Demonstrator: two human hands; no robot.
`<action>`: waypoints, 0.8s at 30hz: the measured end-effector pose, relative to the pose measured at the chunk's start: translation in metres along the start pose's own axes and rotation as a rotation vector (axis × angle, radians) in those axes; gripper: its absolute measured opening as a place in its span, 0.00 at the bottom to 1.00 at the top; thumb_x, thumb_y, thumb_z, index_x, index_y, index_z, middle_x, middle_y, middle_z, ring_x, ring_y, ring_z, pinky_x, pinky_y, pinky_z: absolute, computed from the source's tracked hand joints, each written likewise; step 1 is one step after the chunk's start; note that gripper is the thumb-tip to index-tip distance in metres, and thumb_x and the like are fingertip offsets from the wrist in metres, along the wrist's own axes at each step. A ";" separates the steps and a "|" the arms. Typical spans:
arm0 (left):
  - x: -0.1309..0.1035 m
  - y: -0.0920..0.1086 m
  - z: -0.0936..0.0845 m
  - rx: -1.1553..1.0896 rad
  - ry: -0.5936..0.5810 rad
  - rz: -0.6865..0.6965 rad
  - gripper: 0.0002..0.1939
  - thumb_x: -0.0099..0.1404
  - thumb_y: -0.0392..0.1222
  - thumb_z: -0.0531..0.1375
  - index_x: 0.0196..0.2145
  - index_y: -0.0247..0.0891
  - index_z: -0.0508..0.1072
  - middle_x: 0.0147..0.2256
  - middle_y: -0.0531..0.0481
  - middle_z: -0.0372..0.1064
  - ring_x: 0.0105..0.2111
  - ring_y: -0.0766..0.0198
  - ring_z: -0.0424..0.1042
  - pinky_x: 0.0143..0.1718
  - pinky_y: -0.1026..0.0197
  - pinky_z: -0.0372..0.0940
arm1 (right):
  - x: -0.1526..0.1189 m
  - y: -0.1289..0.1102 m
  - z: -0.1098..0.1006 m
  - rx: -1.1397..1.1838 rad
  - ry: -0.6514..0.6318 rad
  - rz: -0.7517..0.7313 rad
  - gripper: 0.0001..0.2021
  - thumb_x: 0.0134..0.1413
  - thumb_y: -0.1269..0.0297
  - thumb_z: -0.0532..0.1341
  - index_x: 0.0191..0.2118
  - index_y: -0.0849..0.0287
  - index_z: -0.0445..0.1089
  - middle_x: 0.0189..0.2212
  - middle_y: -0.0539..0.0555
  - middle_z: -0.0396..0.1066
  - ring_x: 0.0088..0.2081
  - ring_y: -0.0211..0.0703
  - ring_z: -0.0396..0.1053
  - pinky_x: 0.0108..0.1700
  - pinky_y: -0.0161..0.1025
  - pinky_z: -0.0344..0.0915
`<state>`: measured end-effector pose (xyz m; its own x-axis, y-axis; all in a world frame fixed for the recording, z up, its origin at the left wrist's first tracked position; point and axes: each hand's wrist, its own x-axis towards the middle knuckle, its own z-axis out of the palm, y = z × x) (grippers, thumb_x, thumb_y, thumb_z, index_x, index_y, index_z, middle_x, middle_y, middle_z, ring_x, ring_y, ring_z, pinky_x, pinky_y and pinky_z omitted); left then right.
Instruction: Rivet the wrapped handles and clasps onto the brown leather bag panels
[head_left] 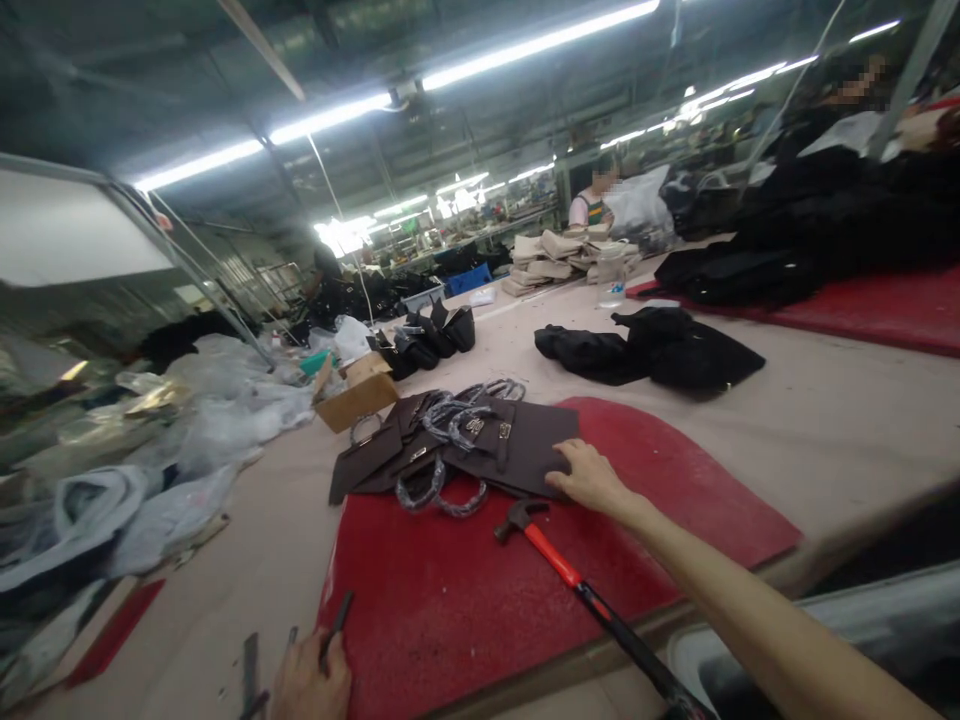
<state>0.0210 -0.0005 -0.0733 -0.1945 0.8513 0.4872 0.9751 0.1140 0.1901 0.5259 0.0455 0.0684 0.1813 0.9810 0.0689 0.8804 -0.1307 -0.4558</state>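
My left hand (311, 680), at the bottom edge, is closed round a thin dark tool (341, 612) beside the red board (420, 610). Farther up, my right hand (589, 477) reaches over the board, its fingertips at the right edge of a dark brown bag piece (551, 430) with a gold buckle. That piece lies on a pile of similar brown bags (382, 455), whose looped handles (454, 420) are wrapped in clear plastic. A claw hammer (555, 555) with a red and black handle rests below the pile, near my right forearm.
An open cardboard box (356, 400) and black bags (435, 335) stand behind the pile. Black fabric pieces (660, 350) lie at the right. Plastic wrapping (217, 400) covers the left side. A clear bottle (610, 280) stands farther back, near a person (589, 208).
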 end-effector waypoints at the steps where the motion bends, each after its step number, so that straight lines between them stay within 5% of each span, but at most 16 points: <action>1: 0.000 0.001 -0.001 0.006 0.001 -0.002 0.20 0.66 0.50 0.49 0.40 0.37 0.76 0.39 0.39 0.74 0.41 0.48 0.73 0.43 0.50 0.67 | 0.008 -0.008 0.000 0.005 -0.003 -0.021 0.28 0.57 0.56 0.61 0.61 0.62 0.65 0.60 0.64 0.64 0.59 0.57 0.63 0.55 0.49 0.62; 9: -0.001 0.013 -0.012 0.034 0.023 0.005 0.19 0.70 0.48 0.49 0.41 0.36 0.75 0.36 0.42 0.72 0.39 0.52 0.73 0.39 0.55 0.66 | 0.071 -0.098 0.032 -0.010 -0.019 -0.269 0.22 0.63 0.54 0.61 0.59 0.57 0.66 0.59 0.60 0.65 0.57 0.53 0.65 0.59 0.55 0.61; 15: 0.000 0.021 -0.021 0.017 0.047 0.022 0.19 0.70 0.48 0.48 0.39 0.35 0.75 0.35 0.42 0.71 0.38 0.52 0.72 0.42 0.54 0.65 | 0.089 -0.106 0.046 0.005 0.008 -0.267 0.18 0.63 0.53 0.61 0.52 0.60 0.69 0.52 0.57 0.69 0.53 0.51 0.68 0.57 0.57 0.64; 20: 0.001 0.026 -0.027 -0.003 0.005 -0.004 0.19 0.69 0.48 0.48 0.39 0.35 0.74 0.37 0.41 0.71 0.39 0.51 0.73 0.42 0.53 0.66 | 0.103 -0.091 -0.009 0.200 0.176 -0.208 0.07 0.60 0.64 0.59 0.39 0.62 0.72 0.44 0.61 0.73 0.52 0.52 0.66 0.57 0.49 0.59; 24: 0.000 0.022 -0.026 -0.020 -0.003 -0.033 0.18 0.68 0.49 0.48 0.39 0.37 0.74 0.37 0.41 0.72 0.39 0.50 0.72 0.42 0.51 0.66 | 0.096 -0.081 -0.079 0.433 0.266 -0.238 0.11 0.56 0.57 0.57 0.36 0.59 0.69 0.34 0.55 0.73 0.41 0.47 0.69 0.45 0.41 0.64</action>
<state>0.0399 -0.0110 -0.0471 -0.2267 0.8485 0.4781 0.9658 0.1324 0.2229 0.5069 0.1394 0.1816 0.1530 0.8991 0.4101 0.6603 0.2158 -0.7193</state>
